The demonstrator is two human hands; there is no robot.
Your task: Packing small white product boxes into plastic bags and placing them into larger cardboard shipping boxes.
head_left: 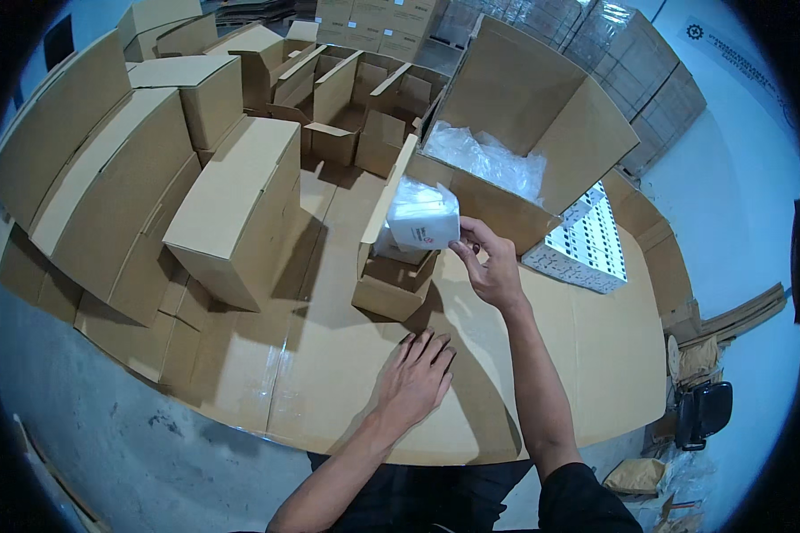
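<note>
My right hand (489,265) pinches the right edge of a white, plastic-wrapped packet (424,218) between thumb and fingers. The packet is tilted over a small open cardboard box (389,300) in front of me, and its left part overlaps the box's raised flap. More clear plastic shows just beneath the packet; what else lies in the box is hidden. My left hand (415,377) rests palm down on the cardboard-covered table (347,355), fingers slightly spread, near the box's front and holding nothing.
A large open carton (596,133) with clear plastic bags (489,160) stands behind my right hand, beside a white box with dark marks (582,249). Closed brown boxes (236,191) crowd the left. Several open boxes (351,98) line the back.
</note>
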